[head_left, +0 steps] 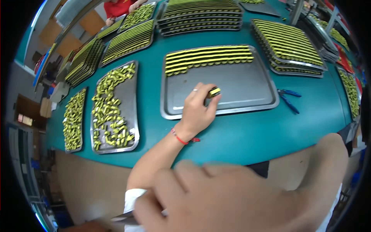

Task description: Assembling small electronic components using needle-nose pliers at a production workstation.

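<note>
My left hand [197, 110], with a ring and a red cord bracelet, reaches over a large metal tray [243, 85]. Its thumb and fingers pinch a small yellow-and-black block [215, 92] above the bare part of that tray. Several neat rows of like blocks [208, 58] fill the tray's far side, the nearest row only partly, at the left. Close up and blurred, my right hand [228, 197] fills the lower middle with its fingers curled. A thin metal tool [126, 219] pokes out by its fingers; its kind is unclear.
Left of the large tray lies a tray [133, 100] of loose blocks, with a narrower one [74, 120] beyond it. Blue-handled pliers [289, 99] lie at the right. Stacked filled trays [199, 17] stand behind, more [288, 42] at right. Another person's hands [133, 7] work far left.
</note>
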The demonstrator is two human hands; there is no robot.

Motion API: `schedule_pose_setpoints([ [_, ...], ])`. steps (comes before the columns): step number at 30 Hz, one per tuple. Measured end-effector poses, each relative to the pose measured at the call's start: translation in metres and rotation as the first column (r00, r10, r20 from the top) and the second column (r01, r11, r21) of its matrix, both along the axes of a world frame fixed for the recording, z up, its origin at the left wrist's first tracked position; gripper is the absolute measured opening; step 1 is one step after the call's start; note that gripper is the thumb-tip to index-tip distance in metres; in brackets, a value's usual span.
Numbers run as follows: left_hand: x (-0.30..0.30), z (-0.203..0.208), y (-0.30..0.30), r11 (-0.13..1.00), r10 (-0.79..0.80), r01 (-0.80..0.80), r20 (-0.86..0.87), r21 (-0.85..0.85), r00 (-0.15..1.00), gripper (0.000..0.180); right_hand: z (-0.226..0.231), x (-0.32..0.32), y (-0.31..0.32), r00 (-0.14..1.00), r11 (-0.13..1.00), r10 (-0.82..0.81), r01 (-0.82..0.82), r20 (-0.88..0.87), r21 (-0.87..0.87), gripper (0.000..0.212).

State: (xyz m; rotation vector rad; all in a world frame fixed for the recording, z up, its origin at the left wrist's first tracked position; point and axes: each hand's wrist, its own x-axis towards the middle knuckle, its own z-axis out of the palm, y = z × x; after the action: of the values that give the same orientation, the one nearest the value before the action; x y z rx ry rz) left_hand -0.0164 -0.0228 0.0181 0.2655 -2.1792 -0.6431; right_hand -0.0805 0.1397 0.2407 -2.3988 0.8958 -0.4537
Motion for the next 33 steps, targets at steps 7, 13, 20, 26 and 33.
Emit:
schedule_pose_setpoints([
  [7,0.006,-0.027,-0.008,0.987,-0.072,0.078,-0.045,0.139,0.996,0.02,-0.021,0.023,-0.019,0.965,0.97,0.124,-0.167,-0.233,-0.175,0.026],
  [13,0.001,-0.027,-0.006,0.983,-0.057,0.06,-0.023,0.173,0.998,0.02,-0.011,0.044,-0.023,0.891,0.905,0.209,-0.332,-0.404,-0.265,0.04],
  [20,0.013,-0.027,-0.018,0.995,0.053,-0.054,0.007,0.08,0.999,0.019,-0.011,0.053,-0.045,0.791,0.891,0.351,-0.447,-0.501,-0.083,0.049],
  [26,-0.017,-0.028,0.001,0.972,-0.1,0.117,-0.088,0.203,0.991,0.02,-0.005,0.053,-0.07,0.793,0.867,0.443,-0.498,-0.418,-0.025,0.035],
  [33,0.031,-0.033,-0.023,0.984,0.088,-0.098,0.072,0.149,0.994,0.021,-0.051,0.063,-0.037,0.962,0.974,-0.019,-0.044,-0.273,-0.223,0.026],
])
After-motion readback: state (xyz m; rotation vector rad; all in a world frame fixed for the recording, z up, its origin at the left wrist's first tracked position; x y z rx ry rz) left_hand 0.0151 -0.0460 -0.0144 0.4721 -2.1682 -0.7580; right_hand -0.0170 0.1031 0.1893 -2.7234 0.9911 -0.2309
